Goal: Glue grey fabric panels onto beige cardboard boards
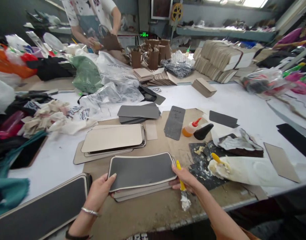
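Note:
A dark grey rectangular panel (143, 171) with a pale border is gripped at its two short ends, over a stack of pale boards (145, 192). My left hand (99, 191) pinches the left end, thumb on top. At the right end, my right hand (184, 178) has its thumb on the panel's edge. That same hand also keeps a yellow-handled brush (182, 186), whose bristles point down and are caked with whitish glue. Behind the panel lies a stack of beige boards (113, 137). Dark panels with pale rims (48, 206) are piled at lower left.
To the right, a plastic glue container (255, 170) lies with a yellow tool (215, 157) in its mouth. A red-tipped bottle (189, 129) stands behind a glue-smeared dark sheet (205, 166). Plastic bags (113, 90) and cloth scraps (50, 116) crowd the left. A co-worker (93, 23) stands across the table.

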`<state>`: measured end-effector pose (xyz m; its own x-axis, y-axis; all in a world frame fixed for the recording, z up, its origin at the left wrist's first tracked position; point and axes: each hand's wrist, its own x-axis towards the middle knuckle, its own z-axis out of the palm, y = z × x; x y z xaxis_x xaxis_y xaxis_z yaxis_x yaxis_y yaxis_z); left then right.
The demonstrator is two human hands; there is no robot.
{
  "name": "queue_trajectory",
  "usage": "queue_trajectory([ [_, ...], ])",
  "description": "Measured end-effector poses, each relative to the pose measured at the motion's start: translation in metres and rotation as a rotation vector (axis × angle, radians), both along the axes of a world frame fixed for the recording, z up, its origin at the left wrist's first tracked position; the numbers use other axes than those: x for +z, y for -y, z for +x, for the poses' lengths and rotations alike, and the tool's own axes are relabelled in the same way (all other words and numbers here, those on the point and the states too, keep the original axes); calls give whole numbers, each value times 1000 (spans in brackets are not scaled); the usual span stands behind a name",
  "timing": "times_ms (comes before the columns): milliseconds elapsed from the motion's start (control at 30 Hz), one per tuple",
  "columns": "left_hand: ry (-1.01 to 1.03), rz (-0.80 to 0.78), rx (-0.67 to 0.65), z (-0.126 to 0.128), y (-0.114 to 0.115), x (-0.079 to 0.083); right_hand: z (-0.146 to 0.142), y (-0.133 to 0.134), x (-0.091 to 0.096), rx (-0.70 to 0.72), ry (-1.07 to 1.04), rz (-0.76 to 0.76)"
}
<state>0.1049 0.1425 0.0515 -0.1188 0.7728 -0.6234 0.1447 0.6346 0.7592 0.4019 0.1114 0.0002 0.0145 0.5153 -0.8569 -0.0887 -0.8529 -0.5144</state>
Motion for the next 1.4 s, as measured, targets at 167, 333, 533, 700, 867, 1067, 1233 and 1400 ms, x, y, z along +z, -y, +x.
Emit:
queue_trajectory([
  [167, -78, 81, -5, -7, 2, 45, -1, 1, -8, 1, -7, 27],
  [333, -133, 172, 39, -6, 12, 95, 0, 2, -11, 15, -9, 37],
  [533, -200, 207, -28, 11, 30, 134, 1, 3, 0, 88, -34, 64],
  [700, -189, 185, 6, 23, 39, 160, -4, 5, 21, 216, -125, 157],
  [867, -123, 132, 54, 21, 38, 178, -25, 15, 23, 202, -253, 183],
  [1067, -28, 116, 148, -14, 40, 176, -59, 23, 25, 32, -520, 183],
  [1233, 13, 108, 199, -82, 50, 150, -93, 19, 37, -16, -366, 285],
  [1400, 40, 118, 208, -160, 67, 113, -147, 10, 50, 66, -120, 379],
])
